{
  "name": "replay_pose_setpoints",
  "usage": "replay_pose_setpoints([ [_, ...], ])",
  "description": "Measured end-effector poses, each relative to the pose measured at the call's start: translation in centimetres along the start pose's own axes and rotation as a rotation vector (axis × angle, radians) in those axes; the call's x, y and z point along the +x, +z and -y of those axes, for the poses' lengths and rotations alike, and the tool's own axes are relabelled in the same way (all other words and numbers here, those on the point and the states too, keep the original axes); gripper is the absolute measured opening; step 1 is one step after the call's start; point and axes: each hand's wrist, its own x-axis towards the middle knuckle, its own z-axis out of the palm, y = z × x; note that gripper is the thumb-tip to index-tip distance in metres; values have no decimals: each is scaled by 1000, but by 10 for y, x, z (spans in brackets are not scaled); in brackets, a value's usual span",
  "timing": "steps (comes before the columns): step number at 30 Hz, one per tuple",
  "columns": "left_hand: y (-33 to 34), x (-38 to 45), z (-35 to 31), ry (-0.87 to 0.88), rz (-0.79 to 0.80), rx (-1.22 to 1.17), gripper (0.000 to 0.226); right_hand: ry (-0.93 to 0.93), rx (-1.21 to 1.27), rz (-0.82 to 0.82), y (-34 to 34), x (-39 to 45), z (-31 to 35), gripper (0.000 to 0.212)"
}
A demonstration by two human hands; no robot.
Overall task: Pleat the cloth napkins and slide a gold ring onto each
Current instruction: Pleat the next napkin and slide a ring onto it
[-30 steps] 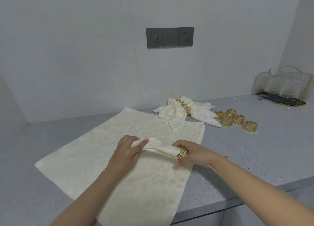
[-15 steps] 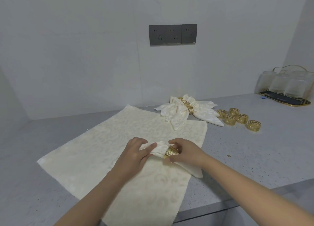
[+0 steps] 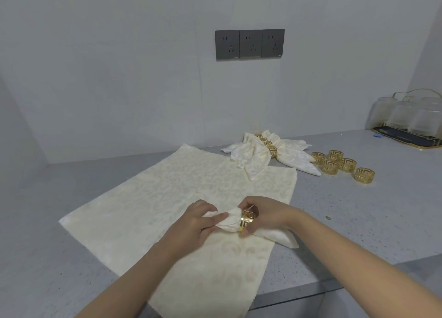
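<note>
At lower centre the left hand (image 3: 193,224) pinches one end of a pleated napkin (image 3: 229,222) while the right hand (image 3: 267,213) grips a gold ring (image 3: 247,218) set around it. Both rest over a flat napkin (image 3: 167,198) on the grey counter (image 3: 358,210). At right of centre lie finished ringed napkins (image 3: 265,153) and five loose rings (image 3: 342,165).

No legible text, labels, numbers or signs anywhere.
</note>
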Motion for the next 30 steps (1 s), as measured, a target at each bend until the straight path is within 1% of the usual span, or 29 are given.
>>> replay_pose_setpoints([
  [2, 5, -1, 0, -4, 16, -12, 30, -19, -2, -7, 3, -1, 1, 45],
  [4, 6, -1, 0, -51, 69, -26, 31, -49, -16, -41, 8, -1, 1, 36],
  [8, -6, 4, -6, -134, 200, -1, 39, -77, 35, -124, 17, -3, -4, 32],
  [9, -10, 8, -11, -188, 230, -35, 38, -82, 57, -141, 19, -3, -6, 33],
  [11, -14, 16, -27, -365, 246, -181, 39, -99, 74, -166, 22, -3, -8, 33],
  [13, -8, 21, -40, -531, 154, -300, 42, -115, 104, -178, 24, -4, -11, 34],
  [14, -2, 22, -44, -578, 92, -314, 37, -124, 123, -180, 26, -5, -12, 34],
  [15, 4, 22, -45, -614, 57, -322, 26, -132, 136, -186, 27, -6, -13, 35],
  [16, 8, 22, -44, -645, 72, -332, 17, -137, 141, -191, 28, -7, -14, 36],
  [19, 12, 27, -38, -670, 190, -396, 24, -164, 139, -208, 29, -10, -15, 43],
  [21, 12, 29, -35, -712, 260, -449, 25, -170, 138, -227, 32, -12, -17, 54],
  [23, 12, 29, -30, -743, 293, -528, 28, -151, 163, -275, 35, -14, -21, 62],
  [24, 12, 29, -28, -759, 307, -564, 28, -136, 182, -315, 38, -15, -24, 61],
  [26, 9, 33, -26, -799, 326, -637, 20, -120, 240, -399, 42, -16, -27, 57],
  [27, 6, 35, -27, -821, 324, -698, 21, -126, 256, -429, 44, -16, -28, 54],
  [28, 3, 37, -28, -846, 322, -777, 24, -139, 258, -448, 45, -17, -28, 51],
  [30, -3, 39, -29, -907, 341, -925, 23, -184, 253, -466, 47, -17, -26, 45],
])
